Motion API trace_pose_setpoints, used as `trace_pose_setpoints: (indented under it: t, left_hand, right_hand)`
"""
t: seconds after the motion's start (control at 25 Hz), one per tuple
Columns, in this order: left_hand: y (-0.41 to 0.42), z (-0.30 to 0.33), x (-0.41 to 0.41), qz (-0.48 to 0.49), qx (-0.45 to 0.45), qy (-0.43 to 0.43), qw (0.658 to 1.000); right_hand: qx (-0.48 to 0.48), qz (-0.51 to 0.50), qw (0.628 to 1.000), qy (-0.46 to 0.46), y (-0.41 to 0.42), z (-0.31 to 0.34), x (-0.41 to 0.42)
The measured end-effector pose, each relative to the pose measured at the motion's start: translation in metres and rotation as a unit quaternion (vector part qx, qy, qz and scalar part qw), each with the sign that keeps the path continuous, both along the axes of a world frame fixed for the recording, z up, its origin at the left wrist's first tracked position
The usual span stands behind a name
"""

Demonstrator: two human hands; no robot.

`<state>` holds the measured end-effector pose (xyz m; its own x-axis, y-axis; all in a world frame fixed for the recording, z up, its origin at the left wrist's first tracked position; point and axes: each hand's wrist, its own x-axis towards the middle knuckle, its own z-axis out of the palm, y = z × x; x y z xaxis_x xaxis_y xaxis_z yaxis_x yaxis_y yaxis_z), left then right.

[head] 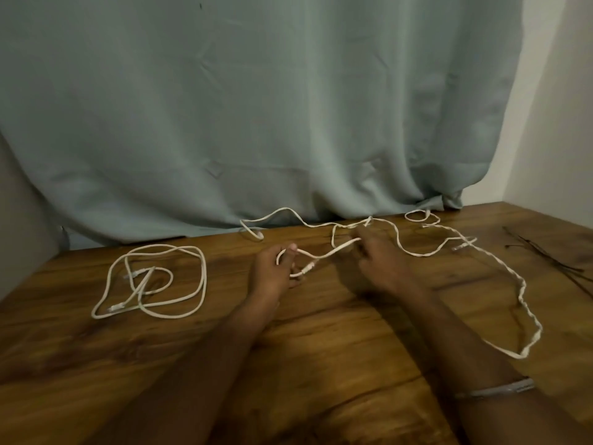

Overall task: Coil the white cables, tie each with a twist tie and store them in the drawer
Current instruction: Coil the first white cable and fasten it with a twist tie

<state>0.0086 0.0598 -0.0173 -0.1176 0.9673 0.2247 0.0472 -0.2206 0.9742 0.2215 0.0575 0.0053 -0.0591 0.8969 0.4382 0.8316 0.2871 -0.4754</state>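
Observation:
A long white cable (417, 253) sprawls over the middle and right of the wooden table (321, 348). My left hand (272, 271) grips a small loop of it near one plug end. My right hand (375, 255) pinches the same cable a little farther along, and the stretch between the two hands sags slightly. A second white cable (203, 277) lies in loose loops at the left, untouched, with its plugs inside the loops. Thin dark twist ties (545, 258) lie at the table's right edge.
A pale green curtain (256, 107) hangs behind the table, and its hem meets the back edge. A white wall (558, 107) stands at the right. A metal bangle (494, 390) sits on my right forearm. No drawer is in view.

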Motion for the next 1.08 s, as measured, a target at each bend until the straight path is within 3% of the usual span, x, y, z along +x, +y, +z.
trace_pose_setpoints:
  t: [0.12, 0.2, 0.32, 0.44, 0.52, 0.6, 0.68, 0.84, 0.96, 1.08]
  left_hand:
    - [0.008, -0.008, -0.001, 0.044, 0.035, 0.057, 0.997]
    - [0.008, -0.005, -0.001, 0.04, 0.015, -0.002, 0.999]
    - [0.006, 0.006, 0.001, 0.021, -0.058, -0.185, 0.981]
    - [-0.007, 0.025, -0.005, -0.062, -0.082, -0.298, 0.949]
    - [-0.017, 0.033, -0.007, -0.167, -0.11, -0.335, 0.921]
    - [-0.031, 0.036, 0.001, -0.262, -0.114, -0.316, 0.905]
    - [-0.042, 0.035, 0.015, -0.296, -0.091, -0.299, 0.903]
    - [-0.043, 0.038, 0.032, -0.259, 0.001, -0.358, 0.897]
    - [-0.03, 0.042, 0.018, -0.193, 0.031, -0.35, 0.916]
    - [-0.018, 0.043, -0.003, -0.125, 0.044, -0.334, 0.933]
  right_hand:
    - [0.088, 0.028, 0.975, -0.2, -0.011, 0.01, -0.024]
    - [0.167, 0.08, 0.951, -0.246, -0.015, 0.012, -0.04]
    - [0.117, 0.191, 0.966, -0.126, -0.012, 0.007, -0.049]
    - [0.111, 0.217, 0.969, -0.034, -0.007, 0.0, -0.045]
    - [0.109, 0.202, 0.971, 0.065, -0.004, -0.004, -0.039]
    - [0.136, 0.174, 0.966, 0.138, -0.005, -0.007, -0.036]
    - [0.159, 0.145, 0.957, 0.195, -0.004, -0.008, -0.036]
    - [0.147, 0.122, 0.955, 0.229, -0.001, -0.01, -0.034]
    - [0.05, 0.174, 0.971, 0.158, -0.007, -0.009, -0.035]
    - [-0.034, 0.243, 0.958, 0.151, -0.014, -0.007, -0.04]
